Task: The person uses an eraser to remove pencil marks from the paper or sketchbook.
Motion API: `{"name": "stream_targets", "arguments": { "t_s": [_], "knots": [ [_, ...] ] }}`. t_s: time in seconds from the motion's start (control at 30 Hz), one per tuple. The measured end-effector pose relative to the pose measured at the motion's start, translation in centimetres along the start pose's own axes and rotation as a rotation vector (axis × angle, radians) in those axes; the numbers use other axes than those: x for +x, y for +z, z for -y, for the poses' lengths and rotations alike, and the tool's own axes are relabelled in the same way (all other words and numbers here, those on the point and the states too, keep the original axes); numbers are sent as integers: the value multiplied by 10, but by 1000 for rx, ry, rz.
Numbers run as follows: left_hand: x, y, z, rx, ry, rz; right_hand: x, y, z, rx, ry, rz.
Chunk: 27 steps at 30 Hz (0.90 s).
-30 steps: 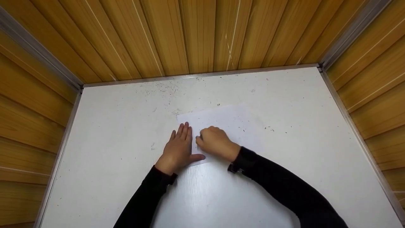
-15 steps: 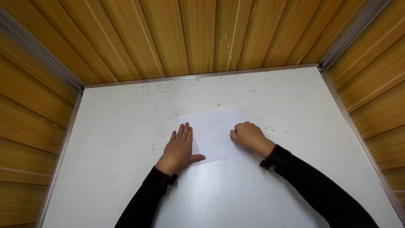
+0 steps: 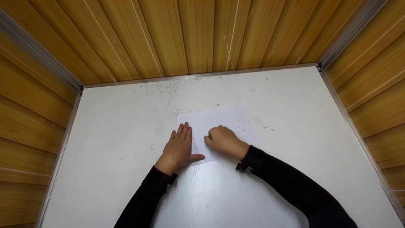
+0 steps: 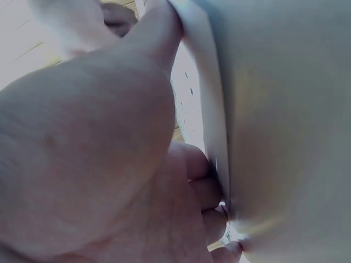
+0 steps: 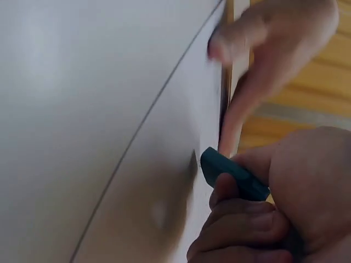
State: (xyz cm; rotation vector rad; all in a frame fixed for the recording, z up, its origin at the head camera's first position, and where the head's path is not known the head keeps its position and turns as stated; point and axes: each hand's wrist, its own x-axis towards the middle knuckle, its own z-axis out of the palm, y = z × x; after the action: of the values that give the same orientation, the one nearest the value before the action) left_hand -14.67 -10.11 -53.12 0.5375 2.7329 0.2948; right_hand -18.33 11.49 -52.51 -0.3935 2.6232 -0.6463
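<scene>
A sheet of white paper (image 3: 221,115) lies on the white table, slightly turned. My left hand (image 3: 177,149) rests flat on its left side, fingers straight and thumb spread along the near edge. In the left wrist view the thumb and fingertips meet the sheet. My right hand (image 3: 224,141) is over the middle of the paper, fingers curled round a dark teal, block-shaped eraser (image 5: 237,173). One end of the eraser sticks out past the thumb side toward the paper; the fist hides much of the rest.
Small dark crumbs (image 3: 164,90) are scattered over the table (image 3: 104,142), thickest at the back left, with some on and beside the sheet. Wood-look panels (image 3: 199,38) with metal strips wall in the back and both sides.
My right hand first swept right across the paper with the eraser, then came back left to the middle. The left hand and the sheet have stayed in place.
</scene>
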Motion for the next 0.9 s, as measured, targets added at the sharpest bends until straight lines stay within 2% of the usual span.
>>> {"name": "stream_targets", "arguments": {
  "t_s": [0.1, 0.2, 0.33, 0.5, 0.63, 0.77, 0.9],
  "knots": [
    [0, 1, 0, -8, 12, -2, 8, 12, 18, -39, -45, -6],
    [0, 1, 0, -12, 12, 2, 9, 13, 15, -78, -49, -32],
    [1, 0, 0, -5, -6, 9, -2, -3, -19, -88, -20, -62],
    [2, 0, 1, -3, -27, 35, -24, -29, -71, -60, 99, -94],
    [2, 1, 1, -8, -28, 40, -35, -41, -93, -48, 157, -94],
    [1, 0, 0, -12, -26, 39, -33, -44, -88, -14, 144, -69],
    [1, -2, -2, -1, -20, 29, -23, -40, -59, 24, 100, -4]
  ]
}}
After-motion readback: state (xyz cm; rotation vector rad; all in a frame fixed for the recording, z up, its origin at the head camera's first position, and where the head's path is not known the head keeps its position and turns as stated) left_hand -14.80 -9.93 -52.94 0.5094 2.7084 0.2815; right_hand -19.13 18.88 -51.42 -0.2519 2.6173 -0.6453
